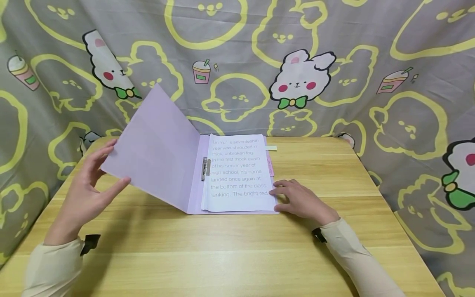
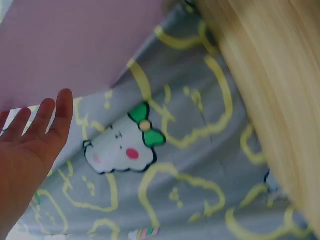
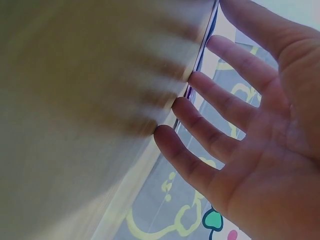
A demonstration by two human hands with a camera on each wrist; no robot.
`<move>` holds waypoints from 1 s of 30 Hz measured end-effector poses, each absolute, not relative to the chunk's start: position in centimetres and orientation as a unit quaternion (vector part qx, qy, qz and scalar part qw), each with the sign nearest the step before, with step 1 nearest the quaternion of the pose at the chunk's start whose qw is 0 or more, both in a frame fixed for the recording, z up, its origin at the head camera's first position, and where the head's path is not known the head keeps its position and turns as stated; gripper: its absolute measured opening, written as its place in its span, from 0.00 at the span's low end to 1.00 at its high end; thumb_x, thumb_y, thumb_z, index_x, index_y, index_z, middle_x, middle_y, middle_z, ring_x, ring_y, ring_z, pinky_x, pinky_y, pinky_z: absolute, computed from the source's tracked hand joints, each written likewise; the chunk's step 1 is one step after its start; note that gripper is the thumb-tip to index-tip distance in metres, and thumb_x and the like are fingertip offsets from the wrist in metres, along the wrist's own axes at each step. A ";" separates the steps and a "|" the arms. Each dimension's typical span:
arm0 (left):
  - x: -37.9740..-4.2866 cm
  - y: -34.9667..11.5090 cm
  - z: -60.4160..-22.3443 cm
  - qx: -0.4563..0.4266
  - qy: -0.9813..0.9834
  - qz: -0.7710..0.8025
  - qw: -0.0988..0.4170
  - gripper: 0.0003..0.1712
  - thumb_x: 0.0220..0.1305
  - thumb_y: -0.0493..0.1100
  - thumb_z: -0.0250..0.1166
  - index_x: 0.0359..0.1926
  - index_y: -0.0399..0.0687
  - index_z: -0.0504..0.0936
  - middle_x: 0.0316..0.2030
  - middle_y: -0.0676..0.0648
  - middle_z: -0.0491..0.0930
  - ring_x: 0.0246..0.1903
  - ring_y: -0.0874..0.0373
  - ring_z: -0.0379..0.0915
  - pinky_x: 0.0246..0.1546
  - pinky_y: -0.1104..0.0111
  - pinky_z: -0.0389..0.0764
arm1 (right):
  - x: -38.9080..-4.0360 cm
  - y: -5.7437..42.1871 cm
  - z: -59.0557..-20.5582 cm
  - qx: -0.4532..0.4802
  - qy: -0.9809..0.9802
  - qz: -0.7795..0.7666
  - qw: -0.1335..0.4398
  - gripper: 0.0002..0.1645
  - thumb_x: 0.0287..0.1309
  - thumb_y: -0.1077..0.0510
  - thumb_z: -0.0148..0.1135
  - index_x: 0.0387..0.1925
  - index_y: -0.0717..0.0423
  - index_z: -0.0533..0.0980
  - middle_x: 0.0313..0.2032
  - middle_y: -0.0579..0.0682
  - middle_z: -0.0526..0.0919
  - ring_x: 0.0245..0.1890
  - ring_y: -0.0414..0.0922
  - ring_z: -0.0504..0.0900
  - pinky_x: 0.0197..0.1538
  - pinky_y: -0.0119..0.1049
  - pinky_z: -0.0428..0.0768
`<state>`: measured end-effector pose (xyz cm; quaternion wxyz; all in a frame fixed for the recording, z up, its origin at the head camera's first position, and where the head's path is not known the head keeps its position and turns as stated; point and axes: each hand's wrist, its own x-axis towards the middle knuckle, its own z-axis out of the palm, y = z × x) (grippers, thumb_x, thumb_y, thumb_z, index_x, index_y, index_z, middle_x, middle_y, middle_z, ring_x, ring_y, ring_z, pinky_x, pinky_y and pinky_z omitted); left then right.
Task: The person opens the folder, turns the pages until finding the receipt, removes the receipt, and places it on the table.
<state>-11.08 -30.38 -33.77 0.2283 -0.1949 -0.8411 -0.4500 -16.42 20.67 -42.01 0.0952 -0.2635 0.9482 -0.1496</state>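
Observation:
A light purple folder (image 1: 156,148) lies on the table with its cover raised and leaning to the left. My left hand (image 1: 85,189) is at the cover's outer corner, fingers extended along its edge and thumb apart just below. In the left wrist view those fingers (image 2: 62,112) look straight against the purple cover (image 2: 60,50). Printed sheets (image 1: 237,173) lie inside, with a metal clip (image 1: 204,169) at their left edge. Beside the lower right edge rests my right hand (image 1: 302,201), its loosely bent fingertips (image 3: 165,137) touching the tabletop and the folder's side.
The wooden table (image 1: 237,251) carries the folder near its back edge. A patterned grey curtain (image 1: 237,24) hangs behind and at both sides. Small paper tabs, one pale (image 1: 271,148) and one pink (image 1: 271,165), stick out at the sheets' right side.

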 end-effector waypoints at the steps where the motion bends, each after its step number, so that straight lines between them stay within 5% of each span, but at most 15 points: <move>1: -11.1 -30.6 -33.8 -0.196 -0.848 -0.434 0.234 0.53 0.44 0.16 0.72 0.73 0.39 0.67 0.76 0.43 0.62 0.68 0.66 0.66 0.55 0.83 0.68 | -16.4 20.7 -42.0 -0.263 0.948 -0.149 0.095 0.29 0.58 0.48 0.76 0.60 0.51 0.82 0.65 0.56 0.77 0.62 0.58 0.75 0.62 0.57 0.75; 12: -11.4 -33.1 -34.1 -0.218 -0.889 -0.270 0.298 0.38 0.48 0.42 0.76 0.62 0.37 0.79 0.69 0.40 0.73 0.70 0.62 0.63 0.65 0.82 0.56 | -16.4 20.8 -42.1 -0.264 0.948 -0.149 0.097 0.29 0.58 0.48 0.76 0.60 0.51 0.82 0.65 0.56 0.77 0.62 0.58 0.75 0.63 0.56 0.74; 16: -11.3 -33.6 -33.6 -0.209 -0.909 -0.210 0.294 0.36 0.48 0.46 0.75 0.60 0.38 0.80 0.66 0.38 0.74 0.63 0.42 0.72 0.61 0.59 0.68 | -16.4 20.8 -42.1 -0.263 0.948 -0.150 0.098 0.29 0.58 0.48 0.76 0.60 0.51 0.82 0.65 0.56 0.77 0.62 0.58 0.75 0.63 0.56 0.74; 20: -11.1 -33.9 -33.2 -0.187 -0.934 -0.155 0.261 0.33 0.50 0.48 0.75 0.56 0.36 0.81 0.63 0.34 0.75 0.57 0.31 0.70 0.49 0.40 0.66 | -16.4 20.7 -42.0 -0.264 0.948 -0.149 0.095 0.29 0.58 0.48 0.76 0.59 0.51 0.82 0.65 0.56 0.77 0.62 0.58 0.75 0.63 0.56 0.74; 30: -11.5 -34.0 -34.9 -0.107 -0.983 -0.067 0.136 0.39 0.54 0.61 0.74 0.56 0.37 0.80 0.66 0.28 0.66 0.70 0.24 0.51 0.61 0.26 0.46 | -16.4 20.7 -41.9 -0.265 0.948 -0.149 0.095 0.29 0.58 0.48 0.76 0.60 0.52 0.82 0.65 0.56 0.77 0.62 0.58 0.75 0.63 0.56 0.74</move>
